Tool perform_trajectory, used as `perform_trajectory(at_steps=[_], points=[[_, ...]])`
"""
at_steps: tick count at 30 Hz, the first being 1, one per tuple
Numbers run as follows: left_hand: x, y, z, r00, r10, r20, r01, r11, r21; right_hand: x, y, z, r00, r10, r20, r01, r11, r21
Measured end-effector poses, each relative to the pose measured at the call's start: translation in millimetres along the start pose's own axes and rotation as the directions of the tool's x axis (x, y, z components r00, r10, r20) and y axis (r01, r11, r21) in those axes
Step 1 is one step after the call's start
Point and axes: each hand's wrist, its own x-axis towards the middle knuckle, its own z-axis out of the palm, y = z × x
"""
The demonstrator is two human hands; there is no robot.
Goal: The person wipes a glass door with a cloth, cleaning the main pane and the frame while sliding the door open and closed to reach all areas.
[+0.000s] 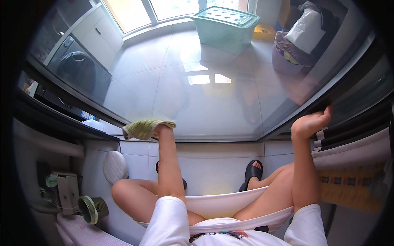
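Observation:
A green cloth with a pale edge is in my left hand, pressed flat at the lower part of a glass door panel. The cloth covers most of that hand's fingers. My right hand is raised against the dark door frame at the right side of the pane. Its fingertips lie at the frame, and I cannot see whether they wrap around it. Through the glass shows a tiled floor, with bright window reflections on it.
Behind the glass stand a green lidded storage box, a laundry basket and a washing machine. On my side are a round white padded stool, a small wastebasket at the left and a gathered curtain at the right.

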Motion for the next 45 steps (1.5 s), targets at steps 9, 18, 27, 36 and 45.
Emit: perform_trajectory(at_steps=[9,18,27,36,45], points=[[-50.6,108.9,-101.6,0.862,0.162,-0.479,-0.446,0.693,-0.567,-2.8,-1.7,-6.3,0.998,-0.029,0.054,0.033,0.997,-0.074],[-125.6,194.4,-219.8,0.532,0.593,-0.605,-0.839,0.274,-0.47,-9.9,-16.8,-1.6,0.989,0.046,0.139,-0.054,0.997,0.054],[-138.0,191.6,-232.3,0.281,0.746,-0.604,-0.943,0.098,-0.318,-32.2,-62.0,5.1,0.524,-0.734,0.432,0.828,0.559,-0.054],[-116.0,176.0,-256.4,0.202,0.85,-0.487,-0.855,-0.09,-0.511,-49.8,-35.9,23.8,0.475,-0.443,0.76,0.698,0.715,-0.02],[-32.3,109.0,-290.7,0.516,0.661,-0.545,-0.496,-0.288,-0.819,-56.3,-23.7,46.1,0.528,-0.398,0.75,0.828,0.439,-0.349]])
